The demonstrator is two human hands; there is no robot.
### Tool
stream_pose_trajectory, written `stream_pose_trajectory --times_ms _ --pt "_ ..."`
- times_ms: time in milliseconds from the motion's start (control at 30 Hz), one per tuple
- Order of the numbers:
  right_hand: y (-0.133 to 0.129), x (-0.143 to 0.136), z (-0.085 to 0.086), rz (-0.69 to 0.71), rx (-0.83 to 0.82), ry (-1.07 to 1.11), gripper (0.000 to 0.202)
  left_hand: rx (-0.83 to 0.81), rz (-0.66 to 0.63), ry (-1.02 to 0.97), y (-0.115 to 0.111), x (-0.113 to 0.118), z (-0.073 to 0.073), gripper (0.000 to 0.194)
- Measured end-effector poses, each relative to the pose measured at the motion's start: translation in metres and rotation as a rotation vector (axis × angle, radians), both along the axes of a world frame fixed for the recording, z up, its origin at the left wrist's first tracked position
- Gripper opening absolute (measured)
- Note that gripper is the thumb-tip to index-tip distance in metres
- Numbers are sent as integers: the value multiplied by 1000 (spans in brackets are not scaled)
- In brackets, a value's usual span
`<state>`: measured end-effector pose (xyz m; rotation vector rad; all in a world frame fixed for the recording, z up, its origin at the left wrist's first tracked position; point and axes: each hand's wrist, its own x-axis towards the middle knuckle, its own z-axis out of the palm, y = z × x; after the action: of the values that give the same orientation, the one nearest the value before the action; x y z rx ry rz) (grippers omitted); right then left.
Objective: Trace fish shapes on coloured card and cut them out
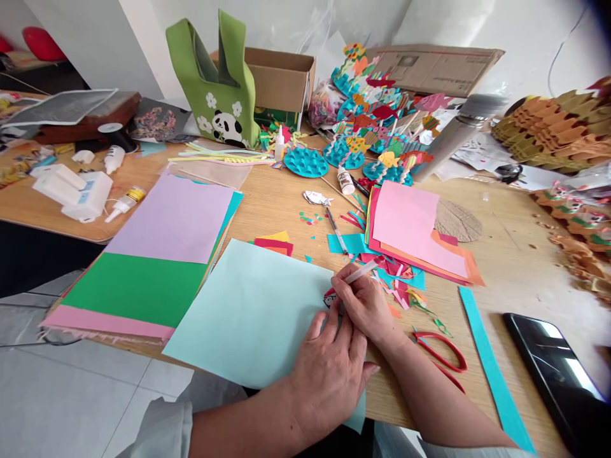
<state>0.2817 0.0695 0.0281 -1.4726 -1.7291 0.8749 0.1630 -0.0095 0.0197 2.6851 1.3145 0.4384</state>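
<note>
My right hand is closed around a pen with a clear barrel and red ends, its tip low over the paper. A sheet of light blue paper lies at the table's front edge. On that sheet's right side, a small black-and-white patterned shape shows beside my fingers, partly hidden. My left hand rests on the paper with fingers stretched out, the fingertips close to this shape and to my right hand.
Red-handled scissors, a blue strip and a phone lie on the right. Coloured paper is stacked left, pink sheets right. Behind stand a green bag, a tumbler and blue bases with paper fish.
</note>
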Motion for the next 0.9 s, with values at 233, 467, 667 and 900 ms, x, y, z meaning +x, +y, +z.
stream_pose_trajectory --times_ms 233,467,667,900 --pt "-1 -1 1 73 26 -17 23 17 22 -25 -1 2 -2 55" --pt "-1 -2 1 104 38 -86 22 -7 14 -48 -1 1 -3 50" --pt "-1 -2 1 125 62 -100 22 -25 13 -64 -1 1 -4 48" --pt "-1 -2 2 142 74 -97 22 -47 3 -70 0 1 -3 49"
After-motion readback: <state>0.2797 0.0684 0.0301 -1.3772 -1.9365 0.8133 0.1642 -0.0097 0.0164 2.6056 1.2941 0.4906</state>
